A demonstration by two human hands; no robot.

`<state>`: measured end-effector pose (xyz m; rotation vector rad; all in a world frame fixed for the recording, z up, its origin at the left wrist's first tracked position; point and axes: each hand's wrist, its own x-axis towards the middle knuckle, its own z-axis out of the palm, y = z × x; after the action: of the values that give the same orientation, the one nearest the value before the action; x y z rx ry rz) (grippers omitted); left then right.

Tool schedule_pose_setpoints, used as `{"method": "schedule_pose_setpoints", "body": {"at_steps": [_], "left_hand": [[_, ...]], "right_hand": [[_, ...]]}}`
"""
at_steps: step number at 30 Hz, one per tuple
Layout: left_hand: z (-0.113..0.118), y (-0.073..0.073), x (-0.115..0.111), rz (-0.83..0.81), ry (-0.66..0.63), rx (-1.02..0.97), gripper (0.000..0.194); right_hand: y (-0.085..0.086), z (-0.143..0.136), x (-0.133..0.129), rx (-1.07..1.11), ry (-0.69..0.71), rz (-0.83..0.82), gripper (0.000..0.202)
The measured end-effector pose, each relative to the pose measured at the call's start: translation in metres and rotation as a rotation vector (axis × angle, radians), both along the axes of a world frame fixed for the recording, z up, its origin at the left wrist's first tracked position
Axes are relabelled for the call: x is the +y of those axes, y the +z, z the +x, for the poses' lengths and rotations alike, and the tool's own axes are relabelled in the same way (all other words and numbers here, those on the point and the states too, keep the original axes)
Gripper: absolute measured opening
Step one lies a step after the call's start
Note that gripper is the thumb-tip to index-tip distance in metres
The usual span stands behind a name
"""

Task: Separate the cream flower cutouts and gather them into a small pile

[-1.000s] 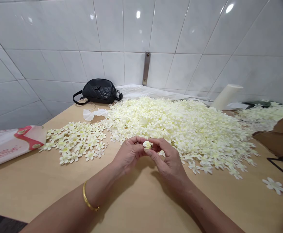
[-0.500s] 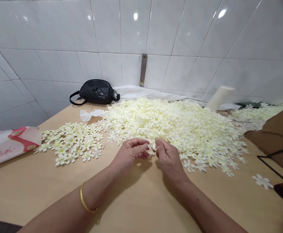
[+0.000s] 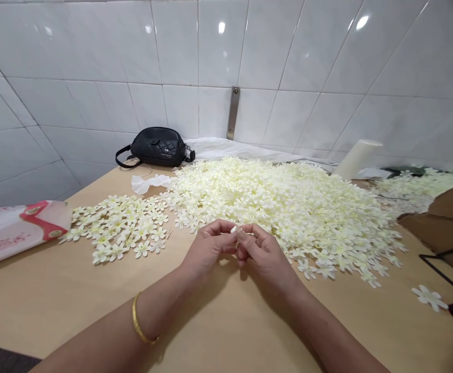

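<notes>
Glossy tile wall, smooth wood-look tbl, shiny blk bag.

The shiny rounded bag is black, with quilted diamond pattern. The heaped petal-shaped flowers are pale yellow-white. The smooth wooden surface is light tan. The round metal bangle is gold.

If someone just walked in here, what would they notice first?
Probably the huge heap of pale flowers across the table. Next, the left hand and right hand in front, fingertips meeting at a small white piece. Then the black bag, back left.
</notes>
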<state>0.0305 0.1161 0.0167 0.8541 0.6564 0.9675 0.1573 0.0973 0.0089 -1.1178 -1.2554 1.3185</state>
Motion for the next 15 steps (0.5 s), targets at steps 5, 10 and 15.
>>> {"method": "schedule_pose_setpoints", "body": {"at_steps": [5, 10, 15], "left_hand": [[-0.0011, -0.0026, 0.0043, -0.11, 0.087, -0.09, 0.018], [-0.0013, -0.0047, 0.0083, -0.127, -0.003, -0.131, 0.013], [-0.0029, -0.0042, 0.0084, -0.074, 0.044, -0.037, 0.011]], "right_hand": [[0.0041, 0.001, -0.0027, -0.233, -0.068, 0.22, 0.02], [0.0066, 0.0064, 0.0011, -0.15, -0.031, 0.213, 0.016], [0.0074, 0.0066, 0.0003, -0.131, -0.054, 0.16, 0.021]]}}
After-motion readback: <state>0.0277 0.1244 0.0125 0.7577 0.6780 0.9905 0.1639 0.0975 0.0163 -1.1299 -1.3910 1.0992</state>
